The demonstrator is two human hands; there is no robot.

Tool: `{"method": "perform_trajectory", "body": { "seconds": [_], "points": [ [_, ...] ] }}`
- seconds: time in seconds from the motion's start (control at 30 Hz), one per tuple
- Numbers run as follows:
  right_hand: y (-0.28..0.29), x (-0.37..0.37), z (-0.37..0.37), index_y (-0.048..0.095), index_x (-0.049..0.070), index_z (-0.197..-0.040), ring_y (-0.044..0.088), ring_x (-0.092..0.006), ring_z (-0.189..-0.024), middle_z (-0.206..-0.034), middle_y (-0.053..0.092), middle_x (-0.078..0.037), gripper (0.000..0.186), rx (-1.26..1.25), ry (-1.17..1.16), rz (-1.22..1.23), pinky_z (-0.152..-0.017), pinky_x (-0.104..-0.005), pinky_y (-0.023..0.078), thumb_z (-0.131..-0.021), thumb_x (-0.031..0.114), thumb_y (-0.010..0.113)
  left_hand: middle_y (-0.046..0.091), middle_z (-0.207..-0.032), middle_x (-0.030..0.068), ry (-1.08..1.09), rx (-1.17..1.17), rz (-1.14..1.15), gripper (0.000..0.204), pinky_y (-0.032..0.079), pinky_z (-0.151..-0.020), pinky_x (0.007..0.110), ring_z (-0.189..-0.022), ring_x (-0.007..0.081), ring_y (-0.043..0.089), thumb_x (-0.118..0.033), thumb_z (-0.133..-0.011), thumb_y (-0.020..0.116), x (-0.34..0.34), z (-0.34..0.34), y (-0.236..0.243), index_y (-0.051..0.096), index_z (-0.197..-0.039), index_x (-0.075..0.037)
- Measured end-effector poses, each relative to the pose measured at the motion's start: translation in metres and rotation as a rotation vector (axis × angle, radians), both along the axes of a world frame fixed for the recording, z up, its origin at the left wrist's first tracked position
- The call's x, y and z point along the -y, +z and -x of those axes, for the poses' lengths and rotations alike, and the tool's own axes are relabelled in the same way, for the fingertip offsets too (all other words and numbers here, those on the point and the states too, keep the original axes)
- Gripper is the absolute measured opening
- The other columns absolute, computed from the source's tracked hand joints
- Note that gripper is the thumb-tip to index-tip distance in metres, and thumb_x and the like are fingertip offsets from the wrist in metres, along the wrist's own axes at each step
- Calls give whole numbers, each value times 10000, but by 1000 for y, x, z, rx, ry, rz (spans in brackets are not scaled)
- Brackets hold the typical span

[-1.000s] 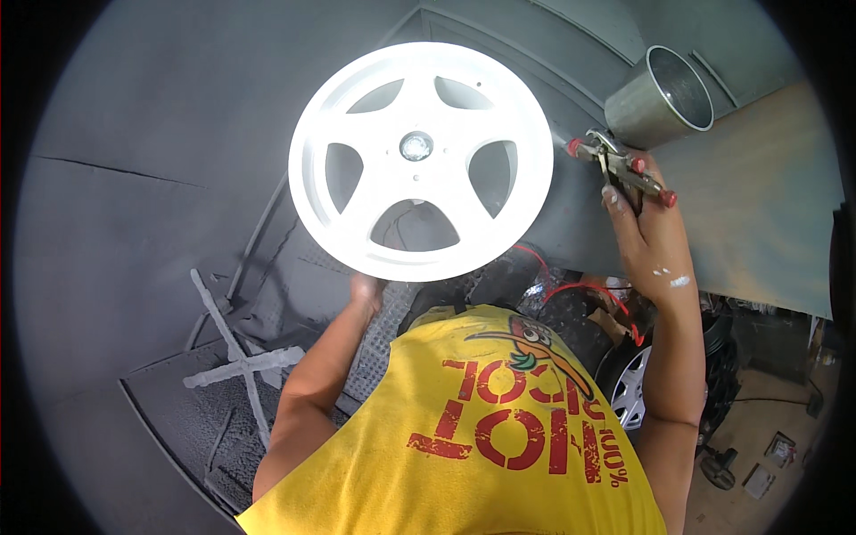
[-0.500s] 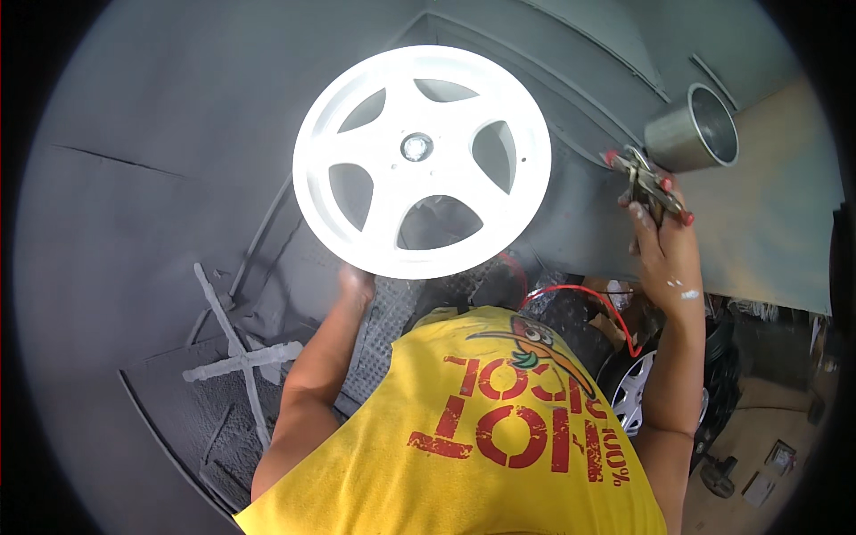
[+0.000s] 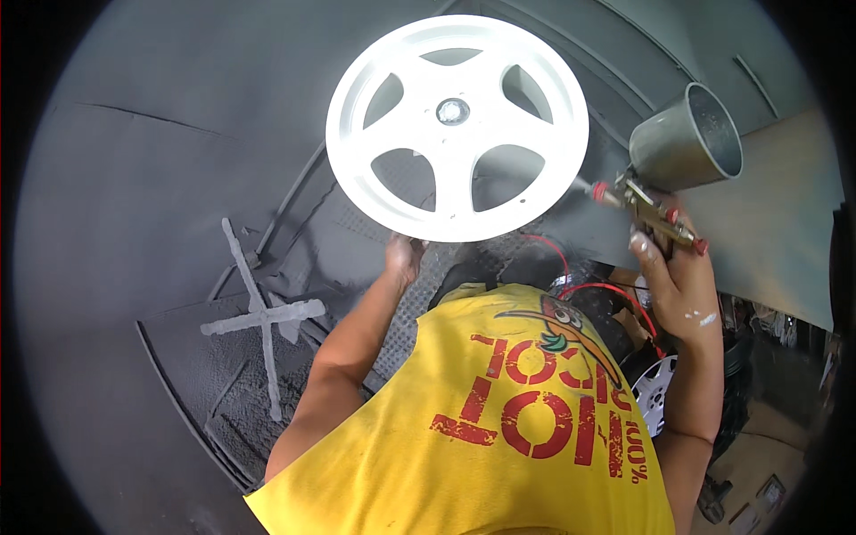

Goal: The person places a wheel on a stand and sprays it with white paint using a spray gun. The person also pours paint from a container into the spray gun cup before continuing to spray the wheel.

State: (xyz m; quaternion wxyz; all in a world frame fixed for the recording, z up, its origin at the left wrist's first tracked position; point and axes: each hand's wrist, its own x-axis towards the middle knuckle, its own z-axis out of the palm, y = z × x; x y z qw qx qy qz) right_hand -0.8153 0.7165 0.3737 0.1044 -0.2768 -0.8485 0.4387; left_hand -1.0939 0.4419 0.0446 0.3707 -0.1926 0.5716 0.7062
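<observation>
Right hand (image 3: 682,281) gripping red-knobbed metal spray gun (image 3: 658,212); white five-spoke wheel (image 3: 477,125) at ten o'clock; left hand (image 3: 406,257), wheel's seven o'clock, can't tell grip.

Grips a gravity-feed spray gun (image 3: 660,218) in the right hand (image 3: 685,285), aims mist (image 3: 581,185) at a white five-spoke wheel rim (image 3: 453,169), and holds the left hand (image 3: 405,259), partly hidden, at its lower edge.

Smooth white-coated wheel rim (image 3: 457,165), dull metal cup (image 3: 675,147), cloth shirt (image 3: 481,446).
</observation>
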Motion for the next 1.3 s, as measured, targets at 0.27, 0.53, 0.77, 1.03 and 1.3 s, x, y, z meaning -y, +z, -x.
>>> {"method": "perform_trajectory", "body": {
  "seconds": [0.27,0.53,0.77,1.03,1.3],
  "points": [
    [1,20,-14,553,-35,-1241,640,-385,-1025,-1161,626,-215,318,-7,182,215,-900,-367,484,-940,58,597,645,-1133,87,-178,-69,69,278,515,-889,372,-1007,208,616,-209,-1062,410,4,43,7,534,-1255,-51],
    [-3,18,-8,524,-34,-1251,632,-251,-787,-983,673,-174,308,-64,-144,66,-748,-349,513,-957,30,591,645,-1010,57,-62,23,-15,179,476,-692,302,-814,159,586,-125,-1037,442,-1,-1,-5,556,-1164,-71],
    [3,32,-11,535,-29,-1263,663,-357,-1023,-1138,651,-215,341,41,139,159,-890,-369,498,-949,81,608,641,-1020,42,-122,185,-80,155,521,-720,254,-856,142,616,-99,-1027,475,-34,-61,29,547,-1161,-73],
    [-7,48,-11,531,-37,-1278,648,-393,-1030,-1165,648,-224,391,27,109,62,-948,-420,468,-943,133,637,596,-1082,85,-157,215,-153,181,538,-793,307,-910,183,627,-29,-985,489,-38,-68,-3,530,-1161,-37],
    [-8,28,-13,500,-52,-1300,633,-205,-766,-939,661,-151,363,-33,-125,-117,-713,-316,514,-970,72,589,628,-987,80,15,92,-10,190,511,-726,316,-816,178,596,-57,-975,451,-17,-15,16,553,-1135,-46]
  ]
}}
